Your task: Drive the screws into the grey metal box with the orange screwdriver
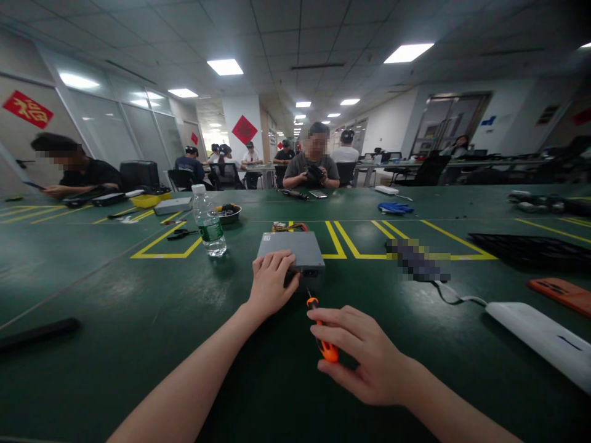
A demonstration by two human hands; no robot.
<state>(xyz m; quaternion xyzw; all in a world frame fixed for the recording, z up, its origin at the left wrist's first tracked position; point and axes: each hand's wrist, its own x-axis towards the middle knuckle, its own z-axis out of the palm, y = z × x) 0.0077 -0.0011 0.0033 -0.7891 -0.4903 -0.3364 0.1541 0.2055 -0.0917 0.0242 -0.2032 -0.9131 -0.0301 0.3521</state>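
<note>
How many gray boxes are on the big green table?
2. One gray box is under the left hand; the other one sits farther back, to the left of the water bottle. More could be hidden behind things.

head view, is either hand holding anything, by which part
Right hand holds the screwdriver by its orange handle; left hand lies over a corner of the grey box, grip unclear.

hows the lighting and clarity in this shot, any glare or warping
Head view: bright ceiling panels, pale sheen on the green table; grey metal box darker on its near side, where the orange screwdriver's thin tip is hard to make out. Head view, edges: wide-angle stretching, top right corner dark.
</note>
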